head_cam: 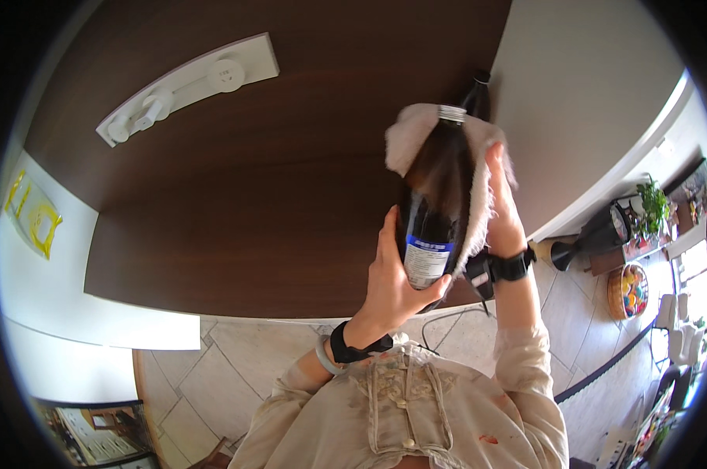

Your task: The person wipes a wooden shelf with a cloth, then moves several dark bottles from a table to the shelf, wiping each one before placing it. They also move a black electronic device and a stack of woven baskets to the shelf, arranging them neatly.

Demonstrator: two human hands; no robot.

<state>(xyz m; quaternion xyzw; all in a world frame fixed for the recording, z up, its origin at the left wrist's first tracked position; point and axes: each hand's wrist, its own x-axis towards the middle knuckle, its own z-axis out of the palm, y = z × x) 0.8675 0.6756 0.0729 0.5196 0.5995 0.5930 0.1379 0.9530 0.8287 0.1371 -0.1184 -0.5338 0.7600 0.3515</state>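
My left hand [391,281] grips the lower part of a dark glass bottle [438,170], with the thumb across its base end. The bottle has a silver cap and a blue-and-white label [428,261] bearing writing. Its cap end points away from me, and it is held above the dark brown wooden surface. Against the bottle's far and right sides lies a pale pink fluffy cloth [478,217]. My right hand [503,202] presses that cloth to the bottle's right side; most of its fingers are hidden behind the cloth.
A second dark bottle [478,97] stands behind, beside a pale panel [570,111]. At the upper left is a white socket rail [189,85] with a plug in it. A yellow-edged clear packet [34,214] is at far left. On the tiled floor to the right sits a wicker basket [627,291].
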